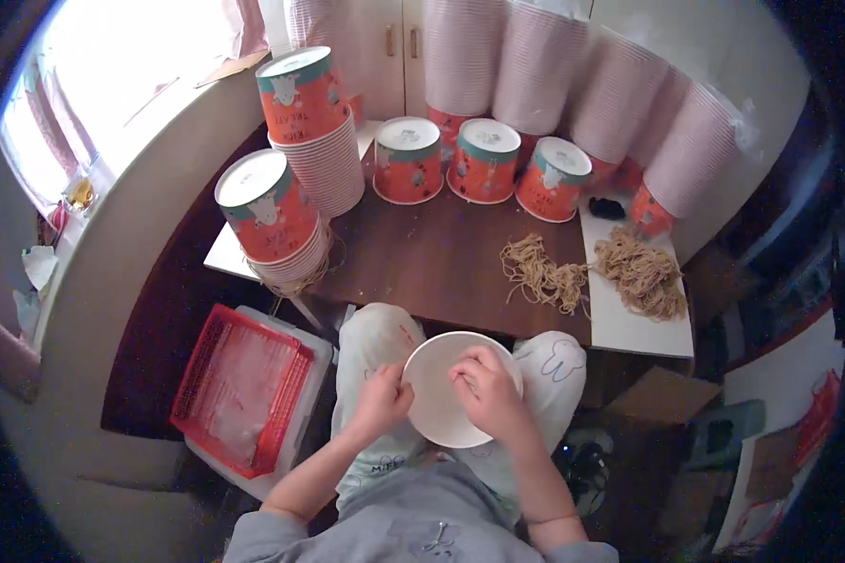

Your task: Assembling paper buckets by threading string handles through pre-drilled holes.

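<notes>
A white-lined paper bucket rests in my lap, its round mouth facing up. At the left of its rim, my left hand is closed on the edge. My right hand reaches over the right side of the rim into the opening, its fingers curled together in a pinch. Whatever those fingertips may hold is too small to make out. Beyond my knees, two tangled bundles of tan cord lie on the right of the table: one cord bundle on the brown top, another cord bundle on a white board.
Three upside-down orange-and-green buckets line the brown table. Nested bucket stacks stand at left; tall plastic-wrapped stacks line the back. A red basket sits low left, a cardboard box low right.
</notes>
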A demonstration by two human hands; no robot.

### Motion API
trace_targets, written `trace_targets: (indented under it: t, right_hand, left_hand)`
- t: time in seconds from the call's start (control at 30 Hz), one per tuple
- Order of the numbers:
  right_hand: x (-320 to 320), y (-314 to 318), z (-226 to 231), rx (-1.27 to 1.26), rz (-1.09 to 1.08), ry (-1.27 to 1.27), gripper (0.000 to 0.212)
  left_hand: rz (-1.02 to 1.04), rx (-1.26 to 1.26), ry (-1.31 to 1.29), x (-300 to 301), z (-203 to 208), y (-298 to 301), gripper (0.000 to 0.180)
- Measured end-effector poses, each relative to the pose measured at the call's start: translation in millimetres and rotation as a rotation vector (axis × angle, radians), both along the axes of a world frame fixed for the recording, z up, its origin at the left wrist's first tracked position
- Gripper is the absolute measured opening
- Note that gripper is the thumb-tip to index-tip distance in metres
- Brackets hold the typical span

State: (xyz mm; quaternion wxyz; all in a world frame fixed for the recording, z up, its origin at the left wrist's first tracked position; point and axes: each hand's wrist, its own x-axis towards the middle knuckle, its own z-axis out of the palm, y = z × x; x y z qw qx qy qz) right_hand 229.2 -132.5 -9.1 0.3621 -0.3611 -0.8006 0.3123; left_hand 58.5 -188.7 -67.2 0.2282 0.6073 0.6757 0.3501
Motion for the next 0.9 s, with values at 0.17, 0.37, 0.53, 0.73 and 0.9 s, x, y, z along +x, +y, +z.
trace_targets:
  t: [0.17, 0.37, 0.53, 0.73, 0.9]
  right_hand:
    - [-13, -4, -27, -0.328, 0.097, 0.068, 0.007]
    - [-13, -13, -29, -0.535, 0.035, 0.05, 0.011]
    - [-18, -15, -28, -0.554, 0.129, 0.229, 0.012]
    - [-19, -14, -27, -0.708, 0.119, 0.3, 0.018]
    - [-26, -19, -34, -0.733, 0.125, 0.352, 0.019]
  left_hand:
    - [0.042, -0.109, -0.392, -4, -21, -19, 0.029]
    - [0.003, 0.046, -0.165, -5, 26, -33, 0.035]
    - [-0.162, -0.115, -0.717, -3, 15, -30, 0.034]
    - [-0.286, -0.312, -0.909, -1, 20, -30, 0.027]
    - [-0.114, -0.261, -0.795, 11, 9, -30, 0.018]
